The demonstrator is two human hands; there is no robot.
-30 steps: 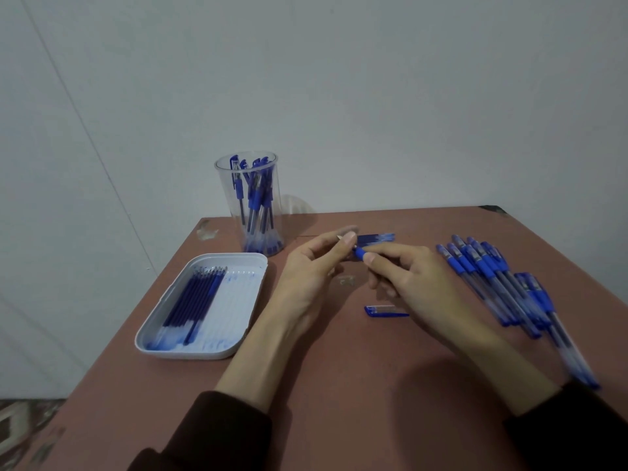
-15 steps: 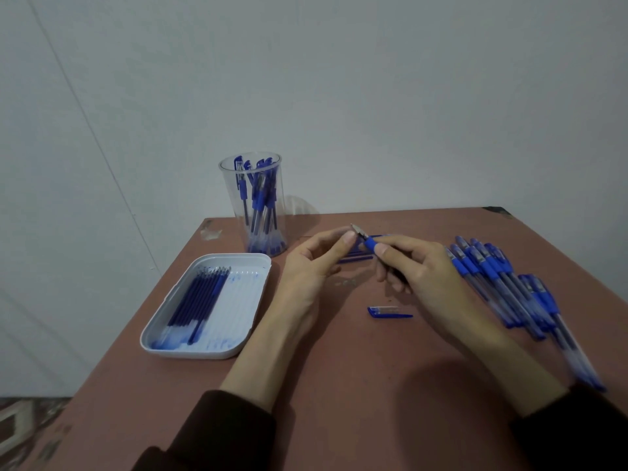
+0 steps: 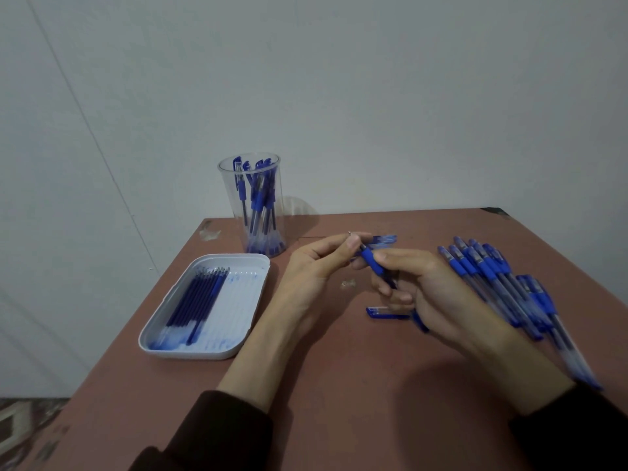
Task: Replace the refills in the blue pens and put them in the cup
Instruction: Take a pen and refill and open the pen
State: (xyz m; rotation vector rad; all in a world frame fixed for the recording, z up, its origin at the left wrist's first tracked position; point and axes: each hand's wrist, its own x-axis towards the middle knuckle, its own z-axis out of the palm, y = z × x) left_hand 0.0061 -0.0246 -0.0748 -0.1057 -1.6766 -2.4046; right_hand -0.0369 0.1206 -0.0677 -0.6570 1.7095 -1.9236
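Above the reddish worktop (image 3: 333, 396), the right hand (image 3: 438, 294) curls its fingers round a blue-gripped clear pen (image 3: 369, 262); the left hand (image 3: 314, 271) pinches its metal tip. A clear plastic cup (image 3: 227, 198) holding blue pens (image 3: 257, 202) stands near the far left corner.

Held pen (image 3: 370, 261) mostly behind right hand (image 3: 441, 294); nearest loose pens (image 3: 574, 358) blurry.

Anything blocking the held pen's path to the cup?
Nothing visible. The pen, held by left hand and right hand, has only bare table between it and the cup; the tray sits left of that path. The cup holds pens but its mouth is open.
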